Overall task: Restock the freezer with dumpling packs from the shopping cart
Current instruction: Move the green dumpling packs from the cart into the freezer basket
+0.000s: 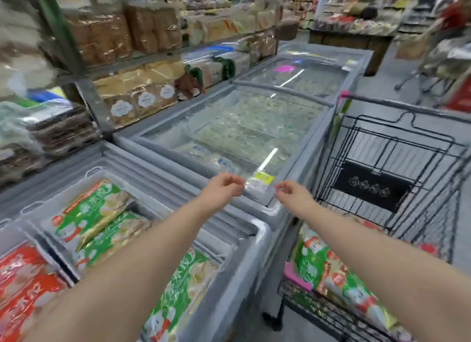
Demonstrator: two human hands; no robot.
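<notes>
Left hand (222, 188) and right hand (293, 194) reaching forward side by side, fingers loosely curled, holding nothing, hovering over the near edge of the closed glass-lidded freezer (254, 127). Green dumpling packs (102, 214) lying in the open freezer (158, 178) at lower left, beside red packs (23, 278); more green packs (328, 272) sitting in the shopping cart (397, 163) at right. Bread shelves (122, 61) standing behind.
</notes>
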